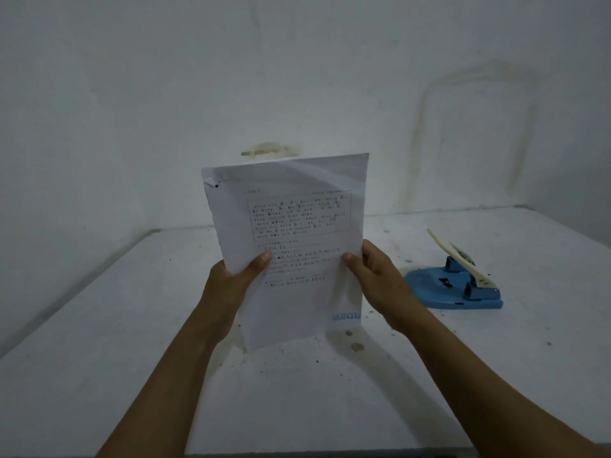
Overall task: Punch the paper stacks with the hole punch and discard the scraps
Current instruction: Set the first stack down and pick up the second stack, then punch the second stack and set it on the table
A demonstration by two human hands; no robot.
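Both hands held a thin stack of white printed paper sheets [291,233] upright above the middle of the white tabletop [99,342], the left hand [231,279] closed on the stack's left edge with its thumb pressed across the front, and the right hand [380,279] closed on the right edge in the same way. The top sheet carried a boxed block of blurred text, a blue stamp at its lower right corner and a dark mark near the creased upper left corner. The blue metal hole punch with a cream lever [456,282] sat on the table well to the right of the stack, its lever raised, in front of the stained white wall [297,77].
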